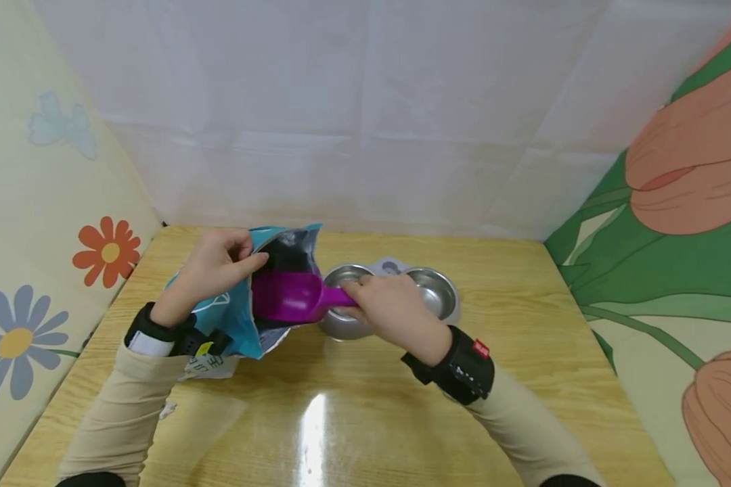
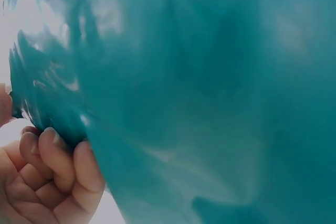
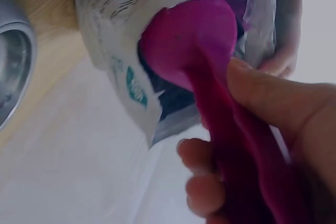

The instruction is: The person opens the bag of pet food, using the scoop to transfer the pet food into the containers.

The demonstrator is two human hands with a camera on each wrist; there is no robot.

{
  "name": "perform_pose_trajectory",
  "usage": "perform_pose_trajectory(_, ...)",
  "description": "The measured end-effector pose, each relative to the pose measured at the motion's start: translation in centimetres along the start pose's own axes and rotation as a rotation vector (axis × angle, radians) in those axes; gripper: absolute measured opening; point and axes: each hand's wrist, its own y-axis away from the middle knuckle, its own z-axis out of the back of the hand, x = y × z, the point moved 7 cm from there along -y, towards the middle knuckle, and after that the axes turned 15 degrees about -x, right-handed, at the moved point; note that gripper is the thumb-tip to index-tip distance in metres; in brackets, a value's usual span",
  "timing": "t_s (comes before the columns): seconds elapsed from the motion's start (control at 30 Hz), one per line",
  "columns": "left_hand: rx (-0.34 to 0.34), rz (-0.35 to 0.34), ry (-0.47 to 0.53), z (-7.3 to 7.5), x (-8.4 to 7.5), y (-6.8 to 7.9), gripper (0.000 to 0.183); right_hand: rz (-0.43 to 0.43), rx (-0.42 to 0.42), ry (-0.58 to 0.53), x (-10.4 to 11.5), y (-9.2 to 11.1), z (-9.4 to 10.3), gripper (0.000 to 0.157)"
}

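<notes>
A teal and white bag (image 1: 237, 314) with a dark, silvery inside stands at the left of the table, its mouth spread towards the right. My left hand (image 1: 219, 267) pinches the bag's upper rim between thumb and curled fingers; the left wrist view shows those fingers (image 2: 60, 161) against the teal film. In my right hand (image 1: 396, 308) is the handle of a purple scoop (image 1: 289, 297). The scoop's bowl sits in the bag's mouth, and the right wrist view shows the scoop (image 3: 191, 40) partly inside the opening. What the bag contains is hidden.
Behind my right hand stands a grey double pet bowl with two steel dishes, the right dish (image 1: 432, 291) and the left dish (image 1: 347, 274). The wooden table (image 1: 402, 419) meets a white sheet (image 1: 365, 135) at the back and printed panels at both sides.
</notes>
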Motion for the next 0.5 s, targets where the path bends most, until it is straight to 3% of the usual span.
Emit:
perform_pose_trajectory(0.33,-0.004,-0.012,-0.023,0.2,-0.2,-0.2,0.037,-0.017,0.195,0.042,2.1,-3.4,-1.9,0.020)
perform_pose_trajectory(0.5,-0.008,-0.023,-0.025,0.2,-0.3,-0.2,0.037,0.039,0.225,0.075,3.5,-4.4,-2.7,0.017)
